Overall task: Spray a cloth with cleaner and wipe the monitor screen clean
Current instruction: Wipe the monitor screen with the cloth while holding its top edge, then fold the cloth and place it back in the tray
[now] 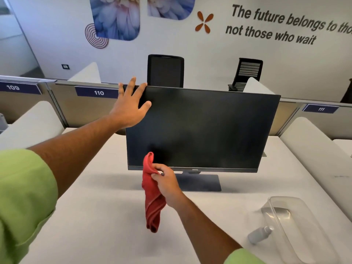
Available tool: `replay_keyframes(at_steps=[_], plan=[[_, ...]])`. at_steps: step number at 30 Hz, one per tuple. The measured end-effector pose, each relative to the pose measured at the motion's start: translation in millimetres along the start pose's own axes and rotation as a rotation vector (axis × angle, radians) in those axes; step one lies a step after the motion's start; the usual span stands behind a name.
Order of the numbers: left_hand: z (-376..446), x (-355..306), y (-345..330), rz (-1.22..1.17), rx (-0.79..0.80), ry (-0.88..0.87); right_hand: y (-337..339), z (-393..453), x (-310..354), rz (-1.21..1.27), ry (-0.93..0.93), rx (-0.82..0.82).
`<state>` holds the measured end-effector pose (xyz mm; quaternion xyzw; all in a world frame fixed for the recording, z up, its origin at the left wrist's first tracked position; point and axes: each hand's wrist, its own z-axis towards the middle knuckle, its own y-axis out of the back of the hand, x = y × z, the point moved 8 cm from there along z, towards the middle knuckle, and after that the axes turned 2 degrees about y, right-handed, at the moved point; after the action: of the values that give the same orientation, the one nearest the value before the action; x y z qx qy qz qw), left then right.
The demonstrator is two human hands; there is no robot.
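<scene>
The BenQ monitor (202,128) stands on its flat base (200,182) toward the back of the white desk (99,206), its dark screen facing the person and tilted slightly back. The red cloth (152,197) hangs in front of the screen's lower left corner, its top fold touching or just off the glass near the bottom bezel, the rest dangling loose above the desk. The right hand (167,181) pinches the cloth near its upper part between thumb and curled fingers, probably to bring a bunched pad against the screen for wiping. The left hand (131,105) lies on the monitor's upper left corner, fingers spread wide and straight over the top edge with the thumb on the screen face; this looks like bracing, so the panel does not rock or tip under the wiping pressure. The small spray bottle (260,234) lies on its side at the near right, just beside a clear plastic tub (297,221), apart from both hands, which suggests spraying is done. Behind the partition stand two black office chairs (165,71).
</scene>
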<state>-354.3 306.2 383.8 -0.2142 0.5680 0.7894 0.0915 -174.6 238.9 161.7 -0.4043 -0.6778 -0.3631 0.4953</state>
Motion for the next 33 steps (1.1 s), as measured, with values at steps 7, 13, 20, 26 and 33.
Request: replay_keyframes(at_steps=[7,13,20,26,33], plan=[[-61,-3,-12,-0.153,-0.228,-0.14,52,-40,14,0.447,-0.071,0.027],[-170,6,-109,-0.752,0.032,0.2,67,-68,5,0.544,-0.093,0.003],[-244,11,-190,-1.114,0.617,0.43,72,-98,-14,0.581,-0.093,-0.084],[-256,29,-187,-1.399,0.523,0.63,99,-121,-26,0.445,-0.077,-0.206],[-280,18,-181,-1.612,0.479,0.746,117,-154,-50,0.43,-0.124,-0.123]])
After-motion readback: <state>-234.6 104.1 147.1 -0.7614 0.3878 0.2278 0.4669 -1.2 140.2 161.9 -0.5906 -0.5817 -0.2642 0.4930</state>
